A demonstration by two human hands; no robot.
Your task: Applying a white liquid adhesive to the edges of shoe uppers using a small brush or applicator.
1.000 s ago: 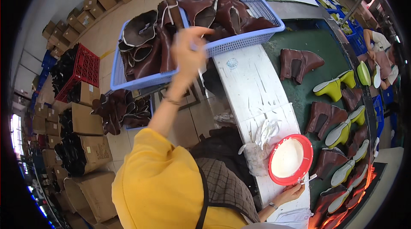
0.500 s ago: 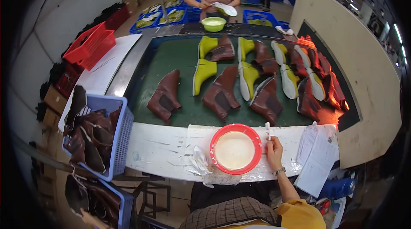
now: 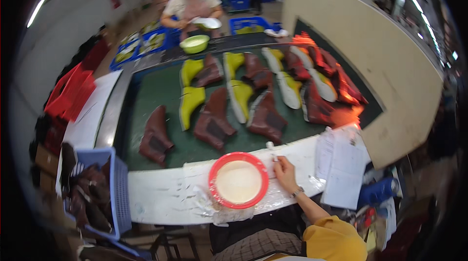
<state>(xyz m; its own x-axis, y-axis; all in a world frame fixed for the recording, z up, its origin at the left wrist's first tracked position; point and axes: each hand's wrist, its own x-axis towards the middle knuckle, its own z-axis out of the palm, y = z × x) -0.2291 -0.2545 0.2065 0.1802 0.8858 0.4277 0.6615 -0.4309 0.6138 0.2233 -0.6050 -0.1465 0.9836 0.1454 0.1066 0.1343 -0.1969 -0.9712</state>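
Note:
My right hand [image 3: 285, 170] is closed around a small white brush [image 3: 271, 150], its white end pointing away from me over the white ledge. Just left of it sits a red-rimmed bowl [image 3: 239, 181] of creamy white liquid. My left hand is out of view. Beyond the ledge, brown boot uppers [image 3: 157, 136] lie in a row on the green belt [image 3: 146, 90]. Yellow-green linings with white soles [image 3: 192, 105] lie behind and between them. At the left, a blue basket [image 3: 122, 197] holds more dark brown uppers.
Crumpled white plastic [image 3: 202, 202] lies beside the bowl. Papers [image 3: 343, 168] and a blue bottle [image 3: 378, 192] are at my right. A beige panel [image 3: 360, 61] with a glowing orange opening borders the belt. Across it, a person [image 3: 192, 12] handles a white-soled piece near a green bowl [image 3: 195, 44].
The view has swung and tilted, so the scene sits further left. My left hand, earlier at the dark uppers in the lower basket, has left the picture. My right hand keeps the brush.

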